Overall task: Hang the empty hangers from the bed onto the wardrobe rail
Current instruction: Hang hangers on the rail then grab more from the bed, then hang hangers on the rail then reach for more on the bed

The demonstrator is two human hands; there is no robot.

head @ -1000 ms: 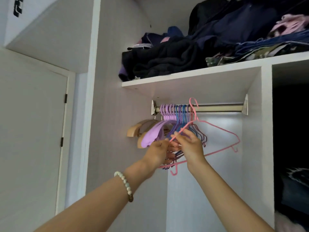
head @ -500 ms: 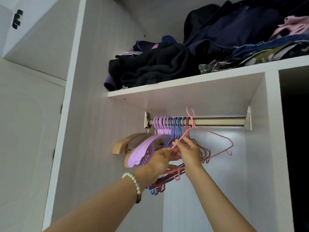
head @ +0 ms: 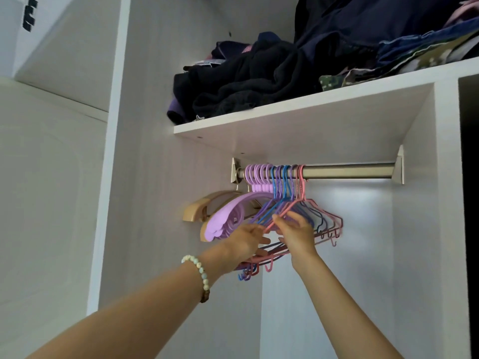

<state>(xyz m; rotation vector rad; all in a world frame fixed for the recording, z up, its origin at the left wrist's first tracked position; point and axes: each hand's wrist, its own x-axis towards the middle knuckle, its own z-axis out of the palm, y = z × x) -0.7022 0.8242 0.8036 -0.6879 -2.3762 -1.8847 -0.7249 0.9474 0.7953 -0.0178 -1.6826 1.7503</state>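
Pink hanger [head: 301, 177]: its hook sits over the wardrobe rail [head: 350, 170], last on the right of the row. Its body is tilted out toward me, not hanging plumb.
Right hand [head: 298, 235]: thumb and forefinger pinch the pink wire shoulder, below the hooks.
Left hand [head: 245, 240]: lies against the bunch of wire hangers [head: 324, 224], just beside my right. The fingers look spread, but blur keeps me from telling whether they clamp a wire.
Step, my read: squaring this one into the row before letting go.
Risk, tangle: the wire frames overlap closely and their small end hooks crowd together. Released skewed, the pink one could snag a neighbour and drag it askew.
Risk, drop: a pull forward and upward could lift the hook off the rail, and it would fall.
Risk, jam: the row is packed at the left end, so pushing further left would wedge the wires against the lilac plastic hangers [head: 233, 216].
Count, rails: one, with two end brackets.
Count, lilac hooks: five, as I read them.
Count, wire hooks: at least five, namely two blue, two purple and one pink. They are too tightly packed for a firm count.
Count, beige hangers [head: 195, 209]: probably two, leftmost, the second mostly hidden.
Count, hands: two, with one bead bracelet [head: 202, 272] on the left wrist.
Count, shelves: one shelf [head: 285, 119] above the rail, holding piled dark clothes [head: 246, 84] that I can't count.
Bed: not in view, so I can't tell how many hangers remain.
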